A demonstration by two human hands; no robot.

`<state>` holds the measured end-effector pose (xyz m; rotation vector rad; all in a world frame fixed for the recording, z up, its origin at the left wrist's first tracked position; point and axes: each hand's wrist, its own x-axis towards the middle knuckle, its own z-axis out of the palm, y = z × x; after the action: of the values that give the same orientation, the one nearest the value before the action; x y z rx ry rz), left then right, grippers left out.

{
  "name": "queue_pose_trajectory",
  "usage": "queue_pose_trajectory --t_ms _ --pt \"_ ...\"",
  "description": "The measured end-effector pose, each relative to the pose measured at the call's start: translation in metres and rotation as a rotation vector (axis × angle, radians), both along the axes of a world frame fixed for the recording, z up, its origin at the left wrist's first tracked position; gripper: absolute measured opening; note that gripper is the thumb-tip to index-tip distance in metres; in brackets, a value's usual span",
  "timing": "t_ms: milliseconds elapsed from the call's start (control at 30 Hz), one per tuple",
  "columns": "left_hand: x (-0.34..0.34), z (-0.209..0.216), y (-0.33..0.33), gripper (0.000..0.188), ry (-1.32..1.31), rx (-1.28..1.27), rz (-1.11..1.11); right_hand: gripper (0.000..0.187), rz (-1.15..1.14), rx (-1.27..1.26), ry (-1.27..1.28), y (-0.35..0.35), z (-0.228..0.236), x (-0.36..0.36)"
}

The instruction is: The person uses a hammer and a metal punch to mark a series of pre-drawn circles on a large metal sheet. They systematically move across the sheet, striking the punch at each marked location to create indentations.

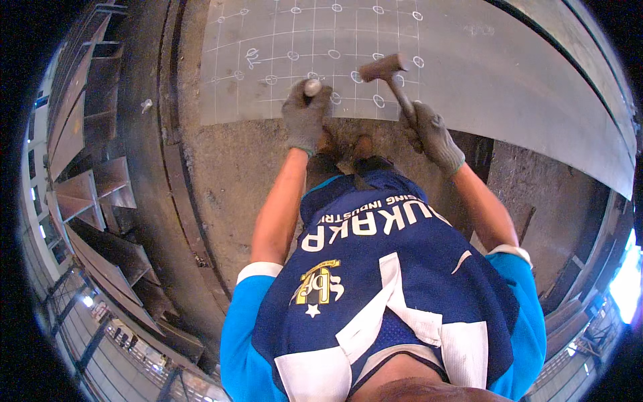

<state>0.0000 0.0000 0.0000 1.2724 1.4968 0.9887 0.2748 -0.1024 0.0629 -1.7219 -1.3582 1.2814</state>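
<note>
My left hand [305,114], in a grey knit glove, is closed round a short metal punch [313,87] whose round, shiny top end shows above the fist. Its lower end is hidden by the hand. It stands over the near edge of a grey steel plate [462,87] marked with a chalk grid and small chalk circles. My right hand [432,134], gloved alike, grips the handle of a hammer [385,68]. The hammer's rusty brown head is raised above the plate, to the right of the punch and apart from it.
My boots [362,145] are on the dirty floor [231,174] just short of the plate's near edge. Steel beams [100,191] are stacked along the left side. A long dark rail [175,161] runs beside them. More steel pieces [569,281] lie at the right.
</note>
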Motion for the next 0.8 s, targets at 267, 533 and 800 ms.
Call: queue_pose_trajectory --t_ms 267,533,800 --pt "-0.02 0.018 -0.002 0.023 -0.383 -0.073 0.165 0.038 -0.515 -0.34 0.199 -0.094 -0.075 0.026" --pt "-0.003 0.02 -0.006 0.026 -0.264 -0.137 0.093 0.039 -0.689 -0.419 0.368 -0.103 -0.06 0.015" --pt "0.004 0.029 -0.005 0.027 -0.11 -0.087 0.063 0.039 -0.64 -0.41 0.412 -0.1 -0.067 0.017"
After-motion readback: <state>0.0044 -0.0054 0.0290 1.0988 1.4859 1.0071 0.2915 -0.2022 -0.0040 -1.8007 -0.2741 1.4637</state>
